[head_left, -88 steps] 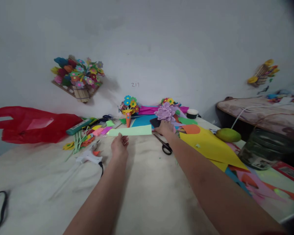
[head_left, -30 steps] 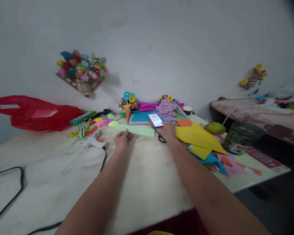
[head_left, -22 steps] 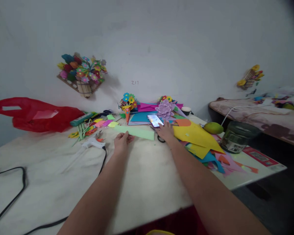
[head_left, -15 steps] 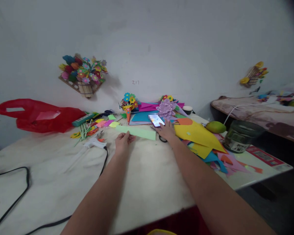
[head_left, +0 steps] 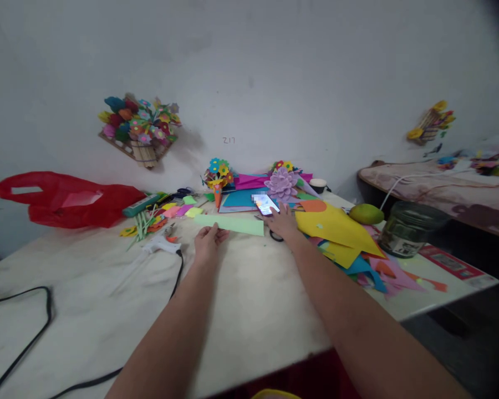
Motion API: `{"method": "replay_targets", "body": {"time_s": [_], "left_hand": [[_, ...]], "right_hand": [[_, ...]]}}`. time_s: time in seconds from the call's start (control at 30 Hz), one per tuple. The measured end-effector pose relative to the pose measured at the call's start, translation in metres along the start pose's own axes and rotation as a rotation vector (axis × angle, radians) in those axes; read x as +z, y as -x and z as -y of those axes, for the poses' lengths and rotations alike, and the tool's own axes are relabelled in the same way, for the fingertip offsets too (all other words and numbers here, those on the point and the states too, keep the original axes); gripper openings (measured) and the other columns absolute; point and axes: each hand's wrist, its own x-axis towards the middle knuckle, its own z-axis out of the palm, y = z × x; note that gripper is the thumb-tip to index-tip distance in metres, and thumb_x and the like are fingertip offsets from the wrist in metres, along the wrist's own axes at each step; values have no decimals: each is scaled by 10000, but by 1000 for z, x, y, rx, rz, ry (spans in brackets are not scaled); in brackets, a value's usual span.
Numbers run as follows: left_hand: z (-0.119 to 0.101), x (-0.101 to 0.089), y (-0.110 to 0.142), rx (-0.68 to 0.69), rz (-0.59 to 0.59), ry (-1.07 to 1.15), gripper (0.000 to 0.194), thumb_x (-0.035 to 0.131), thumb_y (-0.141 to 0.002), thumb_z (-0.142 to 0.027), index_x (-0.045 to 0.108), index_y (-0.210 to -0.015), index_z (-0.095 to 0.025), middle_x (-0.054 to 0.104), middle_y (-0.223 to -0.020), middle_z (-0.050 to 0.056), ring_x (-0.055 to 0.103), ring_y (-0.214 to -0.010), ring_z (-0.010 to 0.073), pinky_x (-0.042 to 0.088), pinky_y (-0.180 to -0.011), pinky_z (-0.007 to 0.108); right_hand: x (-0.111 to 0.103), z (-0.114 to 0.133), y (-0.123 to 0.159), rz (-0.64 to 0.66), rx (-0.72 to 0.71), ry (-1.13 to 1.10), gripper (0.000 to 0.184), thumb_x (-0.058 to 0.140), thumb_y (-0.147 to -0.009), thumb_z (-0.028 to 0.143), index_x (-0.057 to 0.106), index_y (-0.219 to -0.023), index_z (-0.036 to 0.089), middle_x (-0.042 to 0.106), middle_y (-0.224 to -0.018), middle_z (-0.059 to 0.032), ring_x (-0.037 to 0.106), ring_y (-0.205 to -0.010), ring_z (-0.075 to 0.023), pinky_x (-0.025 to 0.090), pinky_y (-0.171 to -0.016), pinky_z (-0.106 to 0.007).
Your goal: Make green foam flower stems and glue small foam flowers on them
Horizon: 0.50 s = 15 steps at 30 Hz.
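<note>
Between thumb and fingers my left hand [head_left: 208, 241] pinches the lower edge of a pale green paper strip [head_left: 241, 224], which stretches to the right. My right hand [head_left: 283, 223] lies with fingers spread at the near end of a phone [head_left: 266, 205] whose screen is lit; the thumb or a finger touches the screen's lower edge. Partly under that hand are black-handled scissors [head_left: 276, 236], with the blades mostly hidden. A white glue gun [head_left: 162, 244] rests on the table left of my left hand.
Yellow sheets [head_left: 336, 230], a green mango [head_left: 366, 214] and a glass jar [head_left: 408, 230] stand to the right. A lilac flower [head_left: 281, 184] and an orange vase of paper flowers [head_left: 218, 195] are at the back. A red plastic bag [head_left: 75, 199] lies left; a black cord [head_left: 49, 310] crosses the front left.
The phone screen, dark at first, is now lit. My right hand has shifted from the phone's side to its near end. The left hand keeps the green strip; the view has tilted slightly.
</note>
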Motion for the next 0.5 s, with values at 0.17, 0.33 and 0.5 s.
{"method": "replay_targets", "body": {"time_s": [0.17, 0.33, 0.5], "left_hand": [[-2, -3, -3, -8, 4, 118, 91, 555, -734, -92, 501, -674, -134, 608, -597, 37, 616, -571, 132, 506, -619, 257], [-10, -5, -9, -108, -109, 277, 56, 516, -771, -90, 544, -726, -110, 602, -636, 53, 609, -580, 115, 510, -588, 214], [-15, -5, -8, -162, -147, 296, 59, 521, -786, -117, 547, -733, -117, 606, -640, 49, 593, -550, 93, 501, -553, 185]], "right_hand": [[-7, 4, 6, -201, -20, -1, 514, 383, -826, 451, 452, -1252, 173, 345, -1358, -130, 294, -1224, -306, 248, -951, -409], [-18, 29, 13, -209, -86, -51, 380, 353, -860, 343, 638, -980, 122, 613, -1001, -167, 521, -989, -245, 325, -847, -332], [-14, 63, 20, -66, -150, -241, 326, 429, -820, 393, 669, -852, 175, 664, -846, -108, 590, -833, -202, 378, -680, -265]]}}
